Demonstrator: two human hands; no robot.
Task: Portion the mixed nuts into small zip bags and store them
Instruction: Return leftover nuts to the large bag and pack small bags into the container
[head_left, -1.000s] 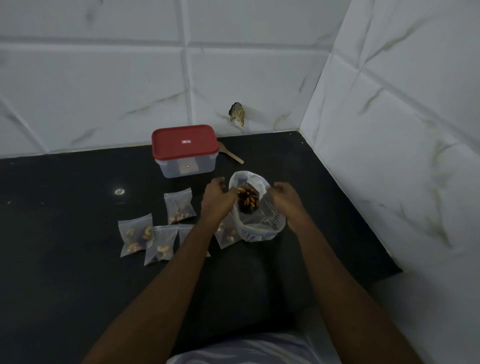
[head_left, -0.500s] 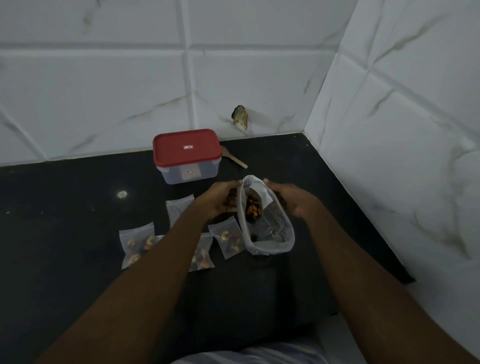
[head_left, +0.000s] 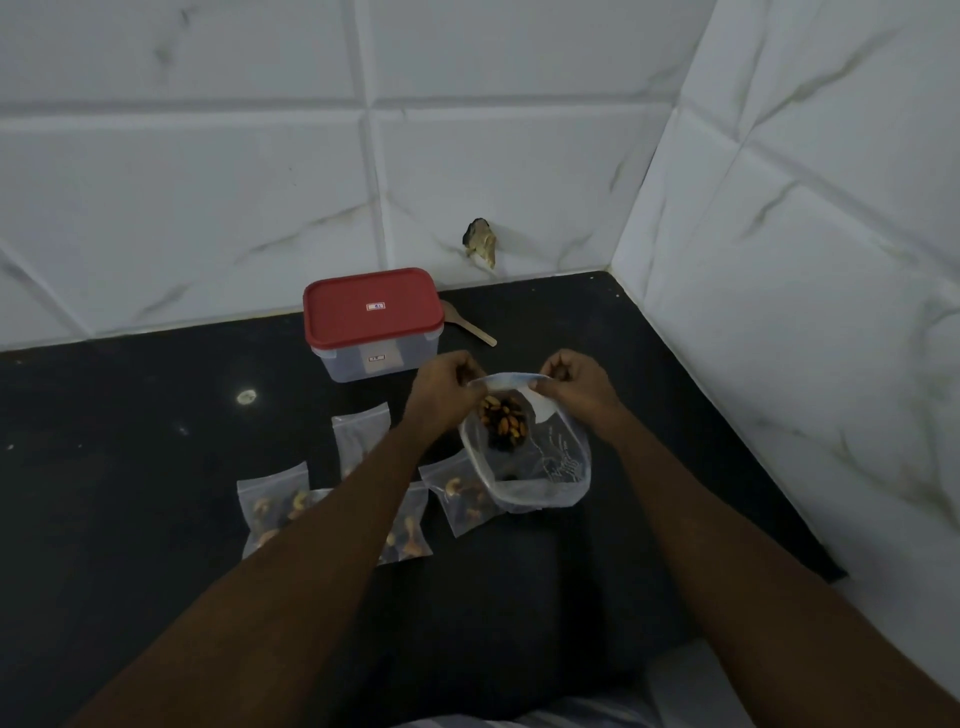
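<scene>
Nut bag (head_left: 561, 467), mouth up, between left hand (head_left: 441, 395), right hand (head_left: 576, 384)

Large clear bag (head_left: 540, 467) held up by top edge, edge pulled taut, mixed nuts (head_left: 503, 423) seen through plastic. Small zip bags (head_left: 272, 506), nuts inside, laid flat just left of it. Red-lidded clear container (head_left: 374, 312) closed, set behind.

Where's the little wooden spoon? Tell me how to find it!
Look at the black counter where it meets the white tiled wall at the back. A clear box with a red lid stands there, and the wooden spoon pokes out behind its right side. Nothing else there is wooden.
</scene>
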